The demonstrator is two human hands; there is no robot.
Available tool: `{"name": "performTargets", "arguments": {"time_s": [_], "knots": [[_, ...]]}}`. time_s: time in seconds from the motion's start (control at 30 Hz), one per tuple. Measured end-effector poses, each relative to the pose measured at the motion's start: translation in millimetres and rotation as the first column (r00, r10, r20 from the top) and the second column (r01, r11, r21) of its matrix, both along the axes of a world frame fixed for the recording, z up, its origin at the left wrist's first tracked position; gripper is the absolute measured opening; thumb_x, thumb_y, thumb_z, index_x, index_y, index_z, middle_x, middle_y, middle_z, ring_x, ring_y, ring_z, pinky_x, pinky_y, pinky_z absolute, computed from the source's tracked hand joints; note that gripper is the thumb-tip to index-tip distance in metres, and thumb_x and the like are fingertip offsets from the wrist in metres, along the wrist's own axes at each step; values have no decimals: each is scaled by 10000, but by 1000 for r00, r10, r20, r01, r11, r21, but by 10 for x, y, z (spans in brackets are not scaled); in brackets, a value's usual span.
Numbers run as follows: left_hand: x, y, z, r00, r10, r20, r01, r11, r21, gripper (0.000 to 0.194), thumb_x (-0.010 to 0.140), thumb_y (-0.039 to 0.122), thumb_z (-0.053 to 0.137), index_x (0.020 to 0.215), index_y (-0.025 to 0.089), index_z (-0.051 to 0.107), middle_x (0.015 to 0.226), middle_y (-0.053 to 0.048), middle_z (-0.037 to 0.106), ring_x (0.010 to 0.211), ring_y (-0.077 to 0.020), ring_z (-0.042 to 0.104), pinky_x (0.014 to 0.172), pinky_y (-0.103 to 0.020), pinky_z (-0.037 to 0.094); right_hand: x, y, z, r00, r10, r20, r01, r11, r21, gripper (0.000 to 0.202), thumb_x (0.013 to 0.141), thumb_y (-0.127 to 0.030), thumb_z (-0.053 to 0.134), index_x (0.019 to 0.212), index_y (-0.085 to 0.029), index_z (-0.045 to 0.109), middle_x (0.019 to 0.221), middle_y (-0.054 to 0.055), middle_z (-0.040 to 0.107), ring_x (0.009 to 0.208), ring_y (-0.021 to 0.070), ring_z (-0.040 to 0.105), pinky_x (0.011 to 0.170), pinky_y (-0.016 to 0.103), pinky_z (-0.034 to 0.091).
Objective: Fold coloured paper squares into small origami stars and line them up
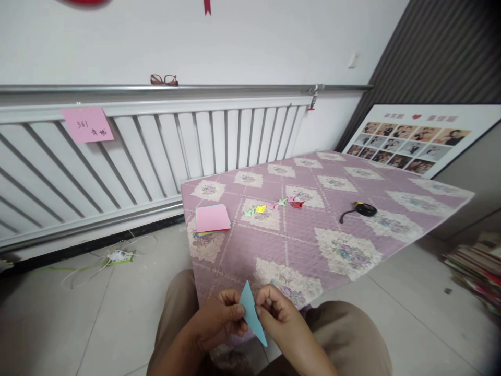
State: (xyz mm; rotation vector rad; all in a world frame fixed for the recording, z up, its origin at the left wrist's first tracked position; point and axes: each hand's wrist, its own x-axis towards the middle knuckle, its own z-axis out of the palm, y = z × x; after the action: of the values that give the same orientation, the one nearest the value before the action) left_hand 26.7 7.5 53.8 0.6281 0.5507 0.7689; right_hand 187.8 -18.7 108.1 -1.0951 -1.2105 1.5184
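A folded piece of light blue paper (251, 315) is held up over my lap, in front of the table's near edge. My left hand (225, 316) pinches its left side between thumb and fingers. On the right side, my right hand (279, 318) grips the paper's edge with thumb and forefinger. Beyond my hands, a stack of coloured paper (212, 218) with a pink sheet on top lies at the table's left edge. To its right runs a row of several small folded paper figures, among them a yellow one (260, 209) and a red one (298, 204).
The table wears a purple flowered cloth (299, 230). A black tape measure (365, 209) lies on its right part. Behind stands a white radiator (223, 138) with a pink note (87, 125). Glasses (164, 80) rest on the pipe. A power strip (119, 257) lies on the floor at left.
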Motion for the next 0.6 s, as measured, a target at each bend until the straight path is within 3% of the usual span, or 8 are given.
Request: {"name": "performTargets", "arguments": {"time_s": [0.2,0.33,0.47,0.6], "knots": [[6,-2,-21,1000,10,-20,-10,1000,-5,343,627,325,856,740,108,615,614,-22,635,495,-100,588,464,-173,439,-1,-13,76,994,75,76,-80,994,71,147,863,-316,513,749,-226,486,620,-35,625,599,134,604,560,239,418],[13,-1,-25,999,2,-36,-2,1000,-5,371,615,357,860,737,110,610,612,-22,632,492,-106,586,461,-184,438,40,-13,70,963,44,267,-92,981,171,161,886,-288,481,756,-214,540,672,-15,626,637,136,596,609,251,434],[21,-3,6,997,20,-73,-22,1000,-22,381,618,384,852,730,125,595,581,4,604,478,-99,570,459,-185,424,118,-12,114,850,2,526,-210,918,336,166,896,-203,439,861,-218,601,806,11,608,772,146,582,708,263,432],[18,-6,25,996,16,-93,-21,999,-47,389,615,393,852,754,132,599,582,10,598,474,-92,552,455,-184,405,195,3,182,732,12,681,-370,847,383,284,871,-92,373,981,-217,603,875,39,578,810,153,563,721,268,435]]}}
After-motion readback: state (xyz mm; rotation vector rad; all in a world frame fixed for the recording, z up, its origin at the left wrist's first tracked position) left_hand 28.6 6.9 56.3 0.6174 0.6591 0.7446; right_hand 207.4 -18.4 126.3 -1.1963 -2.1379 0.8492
